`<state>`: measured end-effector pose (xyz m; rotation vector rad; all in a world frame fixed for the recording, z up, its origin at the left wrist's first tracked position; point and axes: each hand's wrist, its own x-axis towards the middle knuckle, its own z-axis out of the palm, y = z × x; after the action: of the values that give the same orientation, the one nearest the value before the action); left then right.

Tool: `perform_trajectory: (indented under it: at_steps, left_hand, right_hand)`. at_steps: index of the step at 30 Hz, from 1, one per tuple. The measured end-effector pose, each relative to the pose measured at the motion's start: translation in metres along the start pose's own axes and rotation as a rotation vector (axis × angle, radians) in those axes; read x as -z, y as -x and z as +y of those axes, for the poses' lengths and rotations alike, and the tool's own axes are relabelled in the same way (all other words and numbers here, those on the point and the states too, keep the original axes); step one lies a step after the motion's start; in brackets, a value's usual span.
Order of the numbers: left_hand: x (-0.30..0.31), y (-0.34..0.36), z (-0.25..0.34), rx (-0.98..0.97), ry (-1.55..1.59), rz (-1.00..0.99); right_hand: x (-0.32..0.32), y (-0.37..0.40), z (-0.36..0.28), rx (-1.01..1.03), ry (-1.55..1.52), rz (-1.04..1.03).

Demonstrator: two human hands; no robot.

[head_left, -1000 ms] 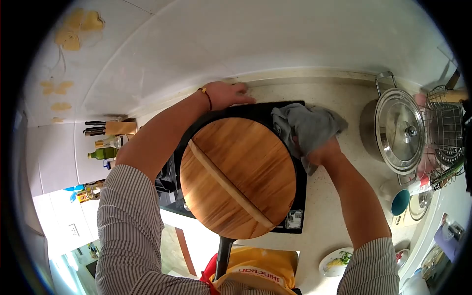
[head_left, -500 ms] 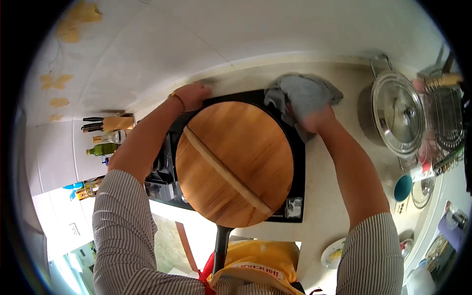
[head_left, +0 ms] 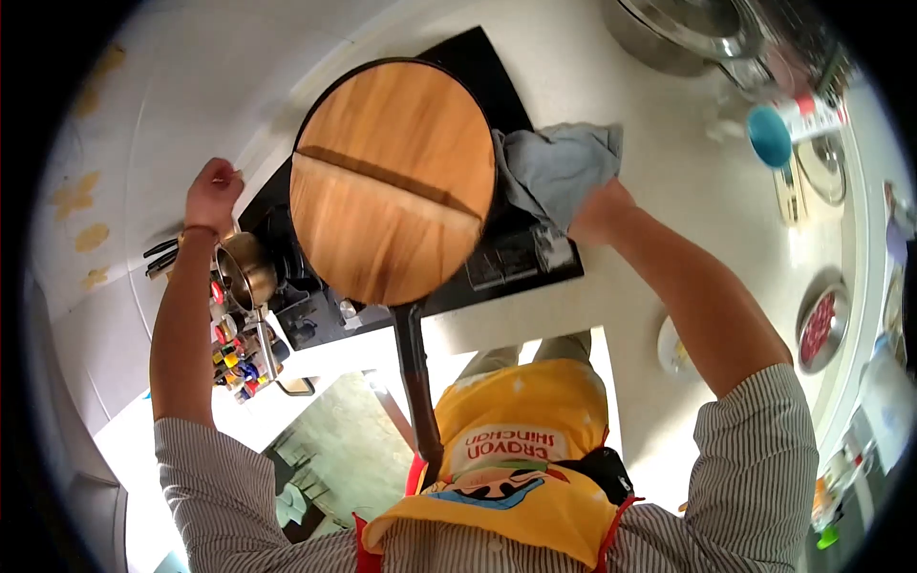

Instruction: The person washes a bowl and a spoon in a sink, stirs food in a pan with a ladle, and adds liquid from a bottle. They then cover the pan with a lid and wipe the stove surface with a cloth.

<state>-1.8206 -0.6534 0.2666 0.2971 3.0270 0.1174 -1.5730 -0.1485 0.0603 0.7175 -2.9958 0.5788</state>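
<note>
My right hand (head_left: pixel 602 212) grips a grey cloth (head_left: pixel 564 167), which lies crumpled over the right edge of the black stove (head_left: pixel 497 258) and the counter. My left hand (head_left: pixel 215 194) is raised at the left, near the wall, with its fingers curled in. A small pale bit shows at its fingertips, too small to name. Between my hands a long-handled pan (head_left: pixel 413 372) sits on the stove, covered by a round wooden lid (head_left: pixel 392 229) with a bar handle across it. Below my left hand is a small metal saucepan (head_left: pixel 250 272).
Seasoning bottles (head_left: pixel 239 368) and knife handles (head_left: pixel 162 256) are at the left. On the right counter stand a large lidded pot (head_left: pixel 669 43), a teal cup (head_left: pixel 769 137), a metal bowl of red meat (head_left: pixel 820 329) and a partly hidden plate (head_left: pixel 673 344). The pan's handle points toward my yellow apron (head_left: pixel 525 411).
My left hand has moved left, away from the wall behind the pan. My right hand has brought the cloth nearer, along the stove's right side. The whole view has turned and shifted.
</note>
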Motion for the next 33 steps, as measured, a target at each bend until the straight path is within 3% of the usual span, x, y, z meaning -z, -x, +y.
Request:
perform_trajectory:
  at_steps: [2, 3, 4, 6, 7, 10, 14, 16, 17, 18, 19, 20, 21, 23, 24, 25, 26, 27, 28, 31, 33]
  left_hand:
    - [0.012, 0.008, -0.052, -0.051, 0.365, -0.015]
    - [0.028, 0.03, -0.032, 0.014, 0.524, -0.025]
    - [0.042, 0.05, -0.021, 0.0, 0.627, -0.013]
    - [0.068, 0.091, 0.006, -0.014, 0.759, 0.055]
    - [0.081, 0.115, 0.022, -0.024, 0.841, 0.026]
    - [0.103, 0.182, 0.046, -0.132, 1.101, 0.04]
    - [0.112, 0.318, 0.105, -0.453, 1.354, -0.256]
    - [0.102, 0.385, 0.125, -0.535, 1.348, -0.439]
    - [0.091, 0.417, 0.134, -0.594, 1.337, -0.526]
    - [0.077, 0.443, 0.144, -0.707, 1.388, -0.672]
    - [0.062, 0.467, 0.149, -0.706, 1.39, -0.769]
    - [0.051, 0.504, 0.17, -0.737, 1.306, -0.731]
    - [0.033, 0.527, 0.175, -0.658, 1.286, -0.828]
    - [0.013, 0.583, 0.19, -0.595, 1.259, -1.006]
    - [0.004, 0.607, 0.199, -0.58, 1.184, -1.076]
    - [-0.001, 0.638, 0.21, -0.595, 1.168, -1.203]
    - [-0.005, 0.672, 0.225, -0.606, 1.138, -1.33]
    - [-0.01, 0.707, 0.238, -0.625, 1.053, -1.403]
    - [-0.014, 0.748, 0.254, -0.697, 0.956, -1.419]
    - [-0.052, 0.875, 0.304, -0.912, 0.746, -1.503]
    - [-0.088, 0.978, 0.336, -1.027, 0.611, -1.617]
  right_hand:
    - [-0.051, 0.053, -0.026, -0.137, -0.192, 0.321]
    - [-0.032, 0.065, -0.045, -0.415, -0.318, -0.129]
    - [-0.058, 0.078, -0.059, -0.444, -0.316, -0.115]
    - [-0.131, 0.101, -0.078, -0.353, -0.176, 0.299]
    - [0.019, 0.083, -0.122, -0.291, -0.085, 0.465]
    - [0.002, 0.101, -0.182, -0.244, 0.035, 0.694]
    - [-0.04, 0.166, -0.261, -0.286, 0.006, 0.652]
    - [-0.06, 0.198, -0.324, -0.501, -0.018, 0.701]
    - [-0.119, 0.206, -0.347, -0.474, -0.297, 0.956]
    - [-0.151, 0.223, -0.378, -0.89, -0.641, 0.605]
    - [-0.106, 0.275, -0.426, -1.024, -0.898, 0.484]
    - [-0.104, 0.32, -0.458, -1.175, -0.89, 0.354]
    - [-0.106, 0.358, -0.492, -1.305, -0.915, 0.219]
    - [-0.203, 0.439, -0.526, -1.19, -0.952, -0.024]
    - [-0.148, 0.499, -0.573, -1.14, -0.99, -0.064]
    - [-0.15, 0.545, -0.619, -1.494, -0.963, 0.067]
    - [-0.214, 0.595, -0.643, -1.684, -1.241, 0.19]
    - [-0.177, 0.641, -0.703, -1.858, -1.396, 0.374]
    - [-0.166, 0.676, -0.76, -1.958, -1.59, 0.717]
    - [-0.232, 0.764, -0.885, -2.039, -1.717, 0.948]
    - [-0.264, 0.819, -0.955, -2.128, -1.524, 1.053]
